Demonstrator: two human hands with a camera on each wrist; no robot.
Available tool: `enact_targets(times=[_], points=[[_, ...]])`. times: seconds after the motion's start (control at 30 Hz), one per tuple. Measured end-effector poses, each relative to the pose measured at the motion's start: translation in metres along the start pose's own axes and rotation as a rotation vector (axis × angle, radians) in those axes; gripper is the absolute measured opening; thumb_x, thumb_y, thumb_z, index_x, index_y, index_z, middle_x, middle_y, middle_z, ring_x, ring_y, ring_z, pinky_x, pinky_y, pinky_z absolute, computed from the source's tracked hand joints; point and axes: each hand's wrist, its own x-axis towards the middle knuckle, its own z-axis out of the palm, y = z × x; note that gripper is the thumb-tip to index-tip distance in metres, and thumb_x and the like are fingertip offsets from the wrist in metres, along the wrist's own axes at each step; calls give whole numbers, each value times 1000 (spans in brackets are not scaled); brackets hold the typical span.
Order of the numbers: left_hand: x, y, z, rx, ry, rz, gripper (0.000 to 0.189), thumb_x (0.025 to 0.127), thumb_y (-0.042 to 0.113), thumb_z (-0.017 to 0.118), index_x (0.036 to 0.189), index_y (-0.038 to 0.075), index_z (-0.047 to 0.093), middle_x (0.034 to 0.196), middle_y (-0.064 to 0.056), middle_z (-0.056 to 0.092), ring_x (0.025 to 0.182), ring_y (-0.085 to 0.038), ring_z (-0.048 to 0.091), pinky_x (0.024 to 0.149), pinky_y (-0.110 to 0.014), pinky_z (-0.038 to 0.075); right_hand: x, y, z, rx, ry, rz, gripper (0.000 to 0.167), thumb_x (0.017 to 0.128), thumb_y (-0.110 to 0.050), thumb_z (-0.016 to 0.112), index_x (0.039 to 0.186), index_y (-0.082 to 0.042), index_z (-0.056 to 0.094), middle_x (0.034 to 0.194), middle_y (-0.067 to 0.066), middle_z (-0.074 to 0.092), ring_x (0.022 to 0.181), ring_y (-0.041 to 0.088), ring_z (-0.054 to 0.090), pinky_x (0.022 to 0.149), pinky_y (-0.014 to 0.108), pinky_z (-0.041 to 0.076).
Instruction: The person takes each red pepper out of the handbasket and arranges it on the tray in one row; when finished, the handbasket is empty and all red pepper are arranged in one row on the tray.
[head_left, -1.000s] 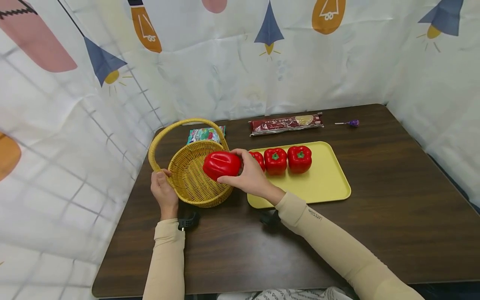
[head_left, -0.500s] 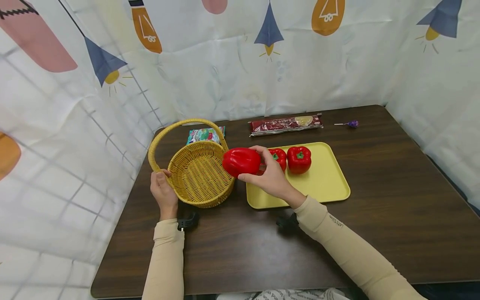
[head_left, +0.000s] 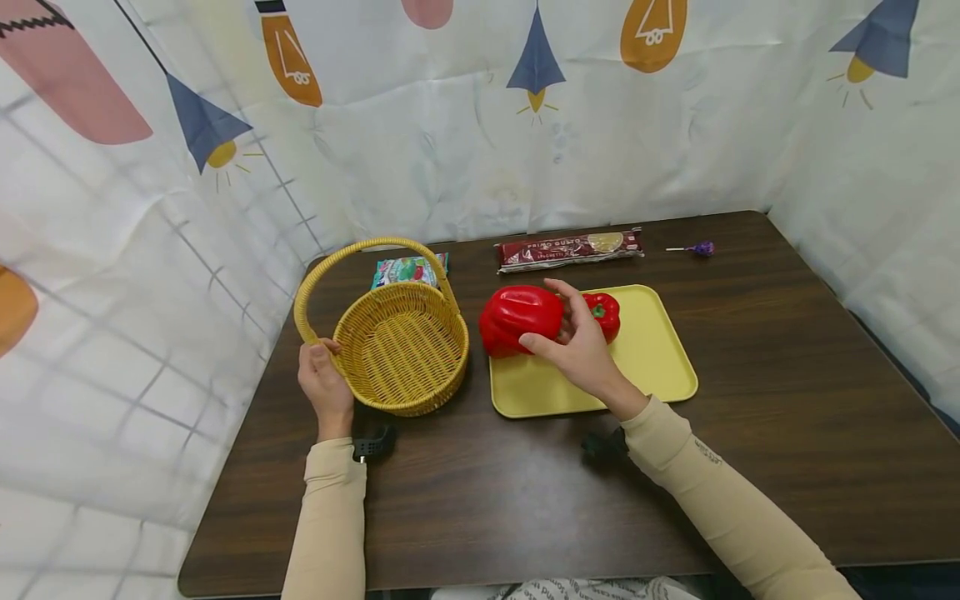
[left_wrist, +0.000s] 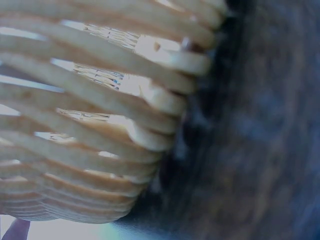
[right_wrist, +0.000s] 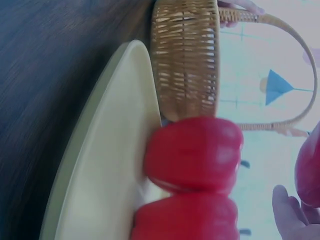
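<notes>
My right hand (head_left: 588,354) holds a red bell pepper (head_left: 528,308) above the left part of a yellow tray (head_left: 637,367). Another red bell pepper (head_left: 606,310) stands on that tray, partly behind the fingers. In the right wrist view, two peppers sit side by side on the tray, the nearer-to-basket pepper (right_wrist: 195,152) fully visible, while the held pepper (right_wrist: 309,170) shows at the right edge. At the left, my left hand (head_left: 326,387) grips a yellow wicker basket (head_left: 405,400) where its handle meets the rim. Woven bottom shows inside the basket. The left wrist view has its blurred side wall (left_wrist: 90,110).
Behind the basket lies a colourful packet (head_left: 408,271). A dark red spaghetti pack (head_left: 570,250) is at the back of the brown table (head_left: 787,433), with a purple lollipop (head_left: 703,248) to its right. Patterned white curtains hang behind and at both sides.
My right hand has carried the held pepper rightward, from over the basket to over the tray's left part. The left hand and basket stay put.
</notes>
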Motion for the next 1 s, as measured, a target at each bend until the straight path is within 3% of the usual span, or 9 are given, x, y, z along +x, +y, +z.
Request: enact_targets(times=[0.17,0.4,0.5,0.63,0.77,0.87,1.0], points=[[-4,22,3,-9,-11,3,66,100,46,49,98,-20,48,88,-19,52,75,-25,47,64,-27,37,-5,-3,-11,-21,53,2,74,83,-11,76,141,-10,32,135,9,50,118,26,51,90,28,51],[2,-10,-2,-24,2,1,58,98,51,49,93,-6,56,88,-11,53,73,-20,47,62,-23,37,-9,4,-31,-56,99,-49,71,84,-5,74,142,-4,33,135,10,50,118,24,50,92,24,49],[2,-10,-1,-4,9,11,58,97,54,48,92,-3,57,88,-8,53,72,-20,46,62,-23,36,-10,6,-40,-62,122,-70,69,85,-3,72,143,-6,35,133,10,50,116,24,50,89,23,50],[2,-12,-2,12,14,17,65,96,56,47,94,-9,54,87,-8,54,71,-20,45,61,-22,35,-11,8,-54,-82,175,-92,67,86,-1,70,144,-7,37,131,11,49,113,24,49,86,22,51],[2,-13,-2,7,27,26,61,96,56,48,91,-4,57,86,-8,54,73,-21,46,64,-23,35,-13,10,-68,-113,231,-109,67,87,-2,69,146,-7,38,130,10,48,111,22,48,83,20,52],[2,-13,-1,-1,30,28,58,95,56,49,90,0,58,86,-7,54,75,-22,47,66,-25,35,-15,12,-79,-128,283,-105,66,87,-4,70,145,-8,39,129,8,49,109,21,48,82,19,52],[3,-14,-1,-9,24,18,60,96,55,49,92,-4,57,87,-7,54,76,-22,47,66,-26,35,-16,14,-91,-95,356,-86,62,88,-7,70,142,-7,40,126,7,51,107,20,50,80,18,52]])
